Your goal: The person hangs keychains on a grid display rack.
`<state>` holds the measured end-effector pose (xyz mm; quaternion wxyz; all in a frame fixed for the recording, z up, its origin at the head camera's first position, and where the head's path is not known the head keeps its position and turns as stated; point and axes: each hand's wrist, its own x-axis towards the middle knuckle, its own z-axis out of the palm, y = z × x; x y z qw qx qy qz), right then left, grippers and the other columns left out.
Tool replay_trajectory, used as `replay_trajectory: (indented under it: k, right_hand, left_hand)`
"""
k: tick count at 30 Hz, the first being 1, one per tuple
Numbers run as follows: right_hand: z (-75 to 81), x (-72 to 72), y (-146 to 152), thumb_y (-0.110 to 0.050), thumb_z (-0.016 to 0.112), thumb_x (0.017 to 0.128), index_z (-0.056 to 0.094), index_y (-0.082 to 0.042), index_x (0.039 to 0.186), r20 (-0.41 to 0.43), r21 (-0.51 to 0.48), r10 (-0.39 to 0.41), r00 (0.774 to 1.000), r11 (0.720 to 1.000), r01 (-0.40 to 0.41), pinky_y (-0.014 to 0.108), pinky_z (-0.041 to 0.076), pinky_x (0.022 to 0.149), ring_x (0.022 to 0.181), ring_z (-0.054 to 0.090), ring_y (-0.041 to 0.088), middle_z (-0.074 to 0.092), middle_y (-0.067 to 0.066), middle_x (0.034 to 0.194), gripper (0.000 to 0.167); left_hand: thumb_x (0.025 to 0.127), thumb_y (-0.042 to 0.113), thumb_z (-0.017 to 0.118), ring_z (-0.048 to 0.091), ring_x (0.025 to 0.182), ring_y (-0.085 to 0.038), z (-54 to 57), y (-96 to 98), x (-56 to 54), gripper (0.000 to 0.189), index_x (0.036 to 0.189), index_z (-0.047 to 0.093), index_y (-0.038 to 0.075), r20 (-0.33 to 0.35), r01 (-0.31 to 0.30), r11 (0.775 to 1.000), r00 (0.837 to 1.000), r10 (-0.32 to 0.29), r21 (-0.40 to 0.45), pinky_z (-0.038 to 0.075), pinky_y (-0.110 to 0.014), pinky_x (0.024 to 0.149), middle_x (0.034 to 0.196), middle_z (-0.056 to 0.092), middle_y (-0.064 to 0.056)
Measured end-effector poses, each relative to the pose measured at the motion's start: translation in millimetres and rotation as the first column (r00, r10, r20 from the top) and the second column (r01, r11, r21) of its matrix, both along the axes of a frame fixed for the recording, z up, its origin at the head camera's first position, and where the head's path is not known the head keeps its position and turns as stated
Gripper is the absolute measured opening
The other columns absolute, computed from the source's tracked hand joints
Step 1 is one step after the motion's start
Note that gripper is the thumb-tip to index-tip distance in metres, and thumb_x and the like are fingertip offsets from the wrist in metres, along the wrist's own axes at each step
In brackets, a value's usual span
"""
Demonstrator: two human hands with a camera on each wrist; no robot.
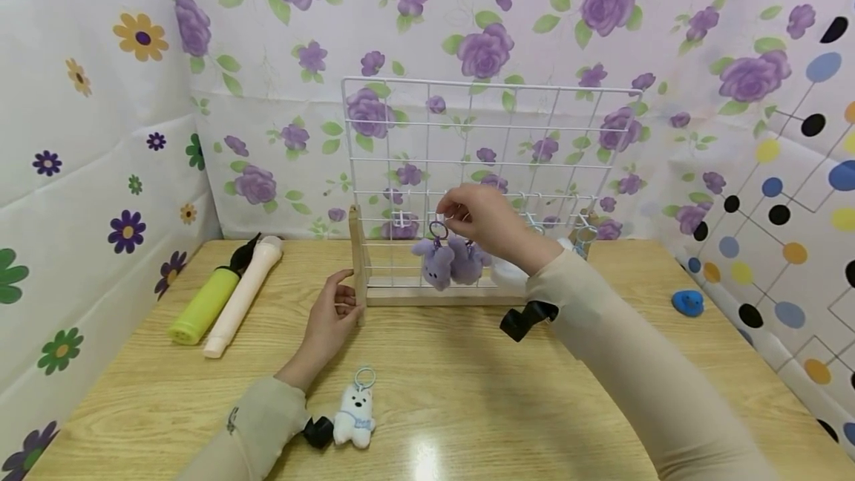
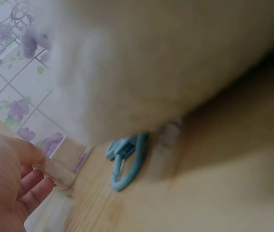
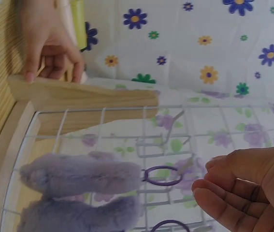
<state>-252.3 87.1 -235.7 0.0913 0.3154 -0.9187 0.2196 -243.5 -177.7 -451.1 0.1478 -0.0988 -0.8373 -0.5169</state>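
Observation:
My left hand (image 1: 332,310) holds the wooden side piece (image 1: 359,258) of a white wire grid rack (image 1: 427,122) at its left end. Two purple plush keychains hang side by side from the rack's hooks; the front one (image 1: 437,267) partly covers the other (image 1: 467,262). Just past the purple ring (image 3: 163,176) of one of them, my right hand (image 3: 245,186) hovers with nothing between thumb and fingertips. A white bear keychain (image 1: 355,416) with a light blue ring lies on the table by my left wrist. In the left wrist view, white plush (image 2: 103,63) fills much of the picture.
More keychains, one white (image 1: 509,273), hang farther right, partly behind my right arm. A yellow-green bottle (image 1: 205,306) and a pale microphone-shaped stick (image 1: 243,295) lie at the table's left. A small blue toy (image 1: 688,303) sits at the right. Patterned cloth walls enclose the table.

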Motion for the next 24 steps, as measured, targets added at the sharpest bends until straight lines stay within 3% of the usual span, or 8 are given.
replay_trajectory:
  k: [11,24]
  right_hand:
    - [0.3,23.1,13,-0.010,0.062,0.093,0.068,-0.007,0.108,-0.049,-0.180,0.001,0.999,0.984,-0.010,0.032,0.056,0.078,0.087,0.064,0.017,0.068,0.007,0.102,0.016]
    - [-16.2,50.8,13,-0.005,0.067,0.089,0.068,-0.003,0.105,-0.172,-0.274,0.086,0.981,0.953,-0.131,0.026,0.057,0.072,0.082,0.066,0.015,0.069,0.008,0.098,0.017]
  left_hand:
    - [0.085,-0.004,0.067,0.061,0.091,-0.027,1.3,0.5,1.7,0.062,0.139,0.040,0.008,0.009,0.000,1.000,1.000,0.000,0.008,0.053,-0.020,0.075,0.106,0.058,-0.020]
    - [0.084,-0.005,0.067,0.061,0.091,-0.027,0.7,0.6,1.0,0.062,0.139,0.040,0.008,0.007,-0.006,1.000,1.000,0.006,0.004,0.053,-0.022,0.076,0.106,0.058,-0.020]
